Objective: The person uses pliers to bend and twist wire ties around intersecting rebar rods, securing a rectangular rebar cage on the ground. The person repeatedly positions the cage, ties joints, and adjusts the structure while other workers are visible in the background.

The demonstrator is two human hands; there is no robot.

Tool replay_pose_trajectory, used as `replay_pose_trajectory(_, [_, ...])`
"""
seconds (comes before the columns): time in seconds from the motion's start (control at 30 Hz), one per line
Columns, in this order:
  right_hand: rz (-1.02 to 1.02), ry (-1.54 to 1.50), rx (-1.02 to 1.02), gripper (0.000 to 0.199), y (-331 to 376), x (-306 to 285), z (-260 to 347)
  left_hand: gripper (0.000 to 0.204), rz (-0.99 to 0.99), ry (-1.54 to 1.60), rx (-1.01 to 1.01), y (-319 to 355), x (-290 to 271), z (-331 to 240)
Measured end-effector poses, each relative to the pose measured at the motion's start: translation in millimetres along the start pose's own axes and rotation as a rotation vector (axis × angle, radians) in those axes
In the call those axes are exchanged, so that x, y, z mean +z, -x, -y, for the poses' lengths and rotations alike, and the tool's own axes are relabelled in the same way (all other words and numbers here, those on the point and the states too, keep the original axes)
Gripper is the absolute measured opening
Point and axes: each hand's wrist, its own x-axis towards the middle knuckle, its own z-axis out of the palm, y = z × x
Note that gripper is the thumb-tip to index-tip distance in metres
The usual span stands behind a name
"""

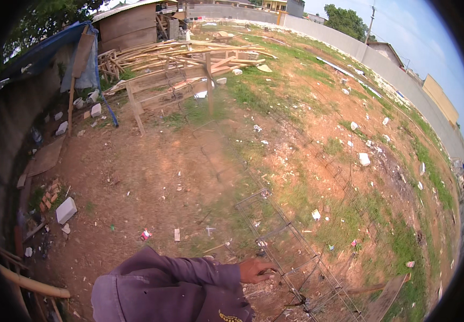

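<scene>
My left hand, at the end of a purple sleeve, reaches rightward at the bottom middle. Its fingers bend against the near-left edge of a long, narrow rebar cage and appear to grip a bar there. Thin dark steel rods with cross ties form the cage, which runs from the lower right away toward the middle. A small dark piece, too unclear to name, sits on the bars just right of the hand. My right hand is out of view.
Bamboo poles lie piled at the back left behind a wooden plank frame. White blocks and litter dot the dirt and grass. A plank lies at lower right; a grey wall bounds the far side.
</scene>
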Motion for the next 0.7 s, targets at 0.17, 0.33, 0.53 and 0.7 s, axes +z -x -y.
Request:
replay_pose_trajectory(0.17, [-0.398,-0.884,-0.325,0.051,-55.9,5.2,73.3,0.034,0.103,-0.038,-0.087,12.2,-0.7,7.8])
replay_pose_trajectory(0.33, [-0.194,-1.196,-0.123,0.051,-46.7,40.5,106.4,0.034,0.007,-0.111,0.046,15.9,1.4,13.9])
replay_pose_trajectory(0.53, [0.146,-1.097,-0.252,0.083,-14.6,80.5,147.8,0.031,0.033,-0.086,-0.122,26.9,-16.5,11.0])
replay_pose_trajectory(0.7, [0.295,-1.084,0.007,0.076,2.5,116.8,171.6,0.031,0.023,-0.119,-0.208,39.0,-33.0,6.9])
